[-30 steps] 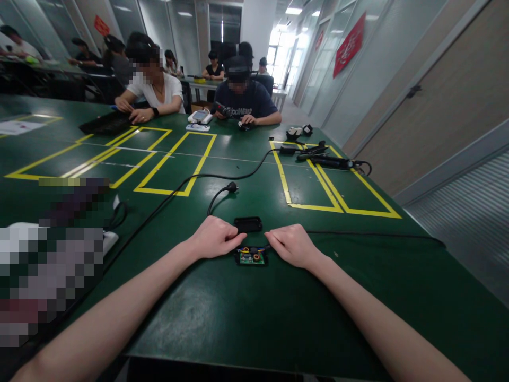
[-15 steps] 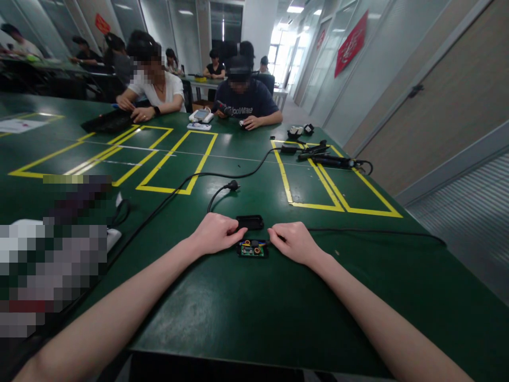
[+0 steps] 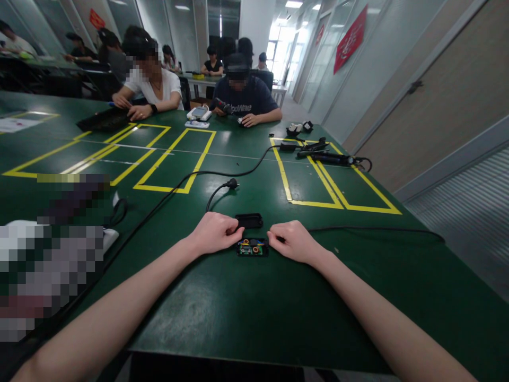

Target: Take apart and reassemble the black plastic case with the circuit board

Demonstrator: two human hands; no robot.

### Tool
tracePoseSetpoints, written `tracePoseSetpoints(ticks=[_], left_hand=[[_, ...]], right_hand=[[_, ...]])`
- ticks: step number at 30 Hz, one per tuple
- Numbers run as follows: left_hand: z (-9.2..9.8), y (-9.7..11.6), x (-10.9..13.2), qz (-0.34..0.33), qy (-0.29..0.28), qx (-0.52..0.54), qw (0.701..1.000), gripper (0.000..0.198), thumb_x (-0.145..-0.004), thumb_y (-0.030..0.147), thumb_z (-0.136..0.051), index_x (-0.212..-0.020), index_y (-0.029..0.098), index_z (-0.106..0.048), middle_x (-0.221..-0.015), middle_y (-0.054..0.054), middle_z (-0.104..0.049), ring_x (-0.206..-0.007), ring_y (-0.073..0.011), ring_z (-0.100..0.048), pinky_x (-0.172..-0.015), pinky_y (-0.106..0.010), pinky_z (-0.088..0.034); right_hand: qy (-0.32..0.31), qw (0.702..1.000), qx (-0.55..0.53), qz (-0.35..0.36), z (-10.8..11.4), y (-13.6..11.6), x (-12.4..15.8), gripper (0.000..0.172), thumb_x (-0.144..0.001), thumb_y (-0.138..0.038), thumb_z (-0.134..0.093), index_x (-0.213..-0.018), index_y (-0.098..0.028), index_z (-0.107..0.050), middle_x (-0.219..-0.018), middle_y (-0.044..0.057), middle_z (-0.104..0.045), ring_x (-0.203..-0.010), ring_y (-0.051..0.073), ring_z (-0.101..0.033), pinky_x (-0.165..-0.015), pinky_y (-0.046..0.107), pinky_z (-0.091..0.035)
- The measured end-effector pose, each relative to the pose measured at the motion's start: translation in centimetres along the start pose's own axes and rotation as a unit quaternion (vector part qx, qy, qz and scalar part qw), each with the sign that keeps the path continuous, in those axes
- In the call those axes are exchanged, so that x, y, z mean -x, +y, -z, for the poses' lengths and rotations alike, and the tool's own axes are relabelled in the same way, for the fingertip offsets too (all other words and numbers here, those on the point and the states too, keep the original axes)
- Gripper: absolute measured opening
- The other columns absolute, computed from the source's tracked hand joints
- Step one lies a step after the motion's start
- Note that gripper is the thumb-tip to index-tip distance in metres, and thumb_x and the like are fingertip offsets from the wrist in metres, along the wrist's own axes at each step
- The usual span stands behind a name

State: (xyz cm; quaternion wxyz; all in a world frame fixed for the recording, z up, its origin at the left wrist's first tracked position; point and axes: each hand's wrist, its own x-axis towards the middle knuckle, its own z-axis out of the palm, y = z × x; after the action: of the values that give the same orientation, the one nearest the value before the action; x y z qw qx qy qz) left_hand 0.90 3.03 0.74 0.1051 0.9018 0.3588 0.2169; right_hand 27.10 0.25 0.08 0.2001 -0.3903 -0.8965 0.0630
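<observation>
A small black housing with a green circuit board point(image 3: 248, 250) lies open on the table, copper-wound coils and coloured wires showing inside. Just beyond it is an empty black cover point(image 3: 249, 220), its hollow side up. My left hand point(image 3: 214, 232) is closed at the housing's left end, on a black power cord whose plug point(image 3: 233, 184) lies farther out. At the right end, my right hand point(image 3: 289, 241) pinches the black cable point(image 3: 377, 229) that runs off to the right. The fingers hide where both leads enter the housing.
Yellow tape rectangles point(image 3: 186, 189) mark the green table point(image 3: 254, 313). A long black cable point(image 3: 159, 201) crosses it at left. Black tools point(image 3: 330, 158) lie at back right. A blurred-out pale object point(image 3: 51, 270) is at left. Two people sit across the table.
The view has shifted very slightly. Both hands stay at the ends of the housing, with almost no movement.
</observation>
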Motion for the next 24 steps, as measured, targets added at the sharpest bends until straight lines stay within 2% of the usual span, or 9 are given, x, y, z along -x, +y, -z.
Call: tracePoseSetpoints(ticks=[4, 7, 11, 16, 24], left_hand=[[-0.3, 0.1, 0.0, -0.002, 0.012, -0.004, 1.000, 0.042, -0.094, 0.028, -0.050, -0.054, 0.019, -0.043, -0.051, 0.002, -0.050, -0.046, -0.0111, -0.041, -0.053, -0.025, -0.024], [-0.6, 0.3, 0.0, -0.002, 0.019, -0.011, 1.000, 0.041, -0.094, 0.026, -0.050, -0.054, 0.019, -0.045, -0.050, 0.002, -0.050, -0.046, -0.0113, -0.041, -0.052, -0.026, -0.025], [-0.8, 0.5, 0.1, 0.000, 0.035, -0.012, 0.999, 0.042, -0.095, 0.025, -0.049, -0.054, 0.019, -0.047, -0.051, 0.002, -0.050, -0.046, -0.0114, -0.042, -0.052, -0.026, -0.026], [-0.8, 0.7, 0.2, 0.005, 0.044, -0.019, 0.999, 0.045, -0.100, 0.027, -0.047, -0.056, 0.018, -0.051, -0.053, 0.001, -0.054, -0.049, -0.0122, -0.048, -0.054, -0.025, -0.028], [-0.4, 1.5, 0.0, 0.022, -0.055, -0.058, 0.997, 0.039, -0.098, 0.021, -0.050, -0.060, 0.018, -0.057, -0.059, -0.002, -0.063, -0.053, -0.0156, -0.056, -0.057, -0.027, -0.032]], right_hand=[[-0.011, 1.000, -0.009, -0.005, 0.1, -0.2, 0.0, 0.027, -0.088, -0.016, -0.052, -0.062, -0.020, -0.053, -0.060, 0.000, -0.059, -0.052, 0.012, -0.049, -0.057, 0.025, -0.030], [-0.042, 0.999, -0.022, -0.020, 0.2, -0.3, -0.1, 0.018, -0.084, -0.012, -0.052, -0.070, -0.019, -0.061, -0.066, 0.001, -0.066, -0.057, 0.013, -0.055, -0.061, 0.025, -0.033], [-0.077, 0.997, -0.007, -0.032, 0.4, -0.5, -0.2, 0.023, -0.086, -0.012, -0.047, -0.073, -0.019, -0.065, -0.069, 0.003, -0.068, -0.060, 0.015, -0.056, -0.063, 0.026, -0.036], [-0.079, 0.996, -0.012, -0.042, 0.5, -0.6, -0.2, 0.026, -0.086, -0.011, -0.044, -0.077, -0.019, -0.066, -0.073, 0.004, -0.068, -0.065, 0.017, -0.058, -0.067, 0.028, -0.038], [-0.132, 0.989, 0.026, -0.065, 1.1, -1.3, -0.6, 0.025, -0.089, -0.011, -0.044, -0.073, -0.019, -0.060, -0.072, 0.004, -0.065, -0.064, 0.016, -0.053, -0.065, 0.028, -0.032]])
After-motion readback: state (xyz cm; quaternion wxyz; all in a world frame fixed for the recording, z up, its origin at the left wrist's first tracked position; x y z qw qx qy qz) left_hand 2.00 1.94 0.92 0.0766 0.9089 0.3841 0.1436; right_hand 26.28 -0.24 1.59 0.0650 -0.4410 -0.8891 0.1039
